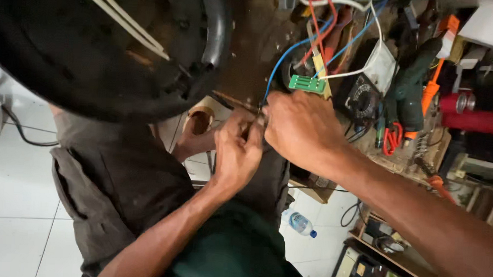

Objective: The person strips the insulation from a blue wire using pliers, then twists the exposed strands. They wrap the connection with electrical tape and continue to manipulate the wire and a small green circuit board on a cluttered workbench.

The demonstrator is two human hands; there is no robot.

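Looking down from the head camera: both hands meet at the workbench (244, 72) near edge. The left hand (237, 152) and right hand (297, 127) are curled shut, pinching the end of a blue wire (286, 54); the exact grip is hidden. The wire-end work seems underway, and what follows likely needs steady, fine fingers. A green circuit board (307, 83) lies just behind.
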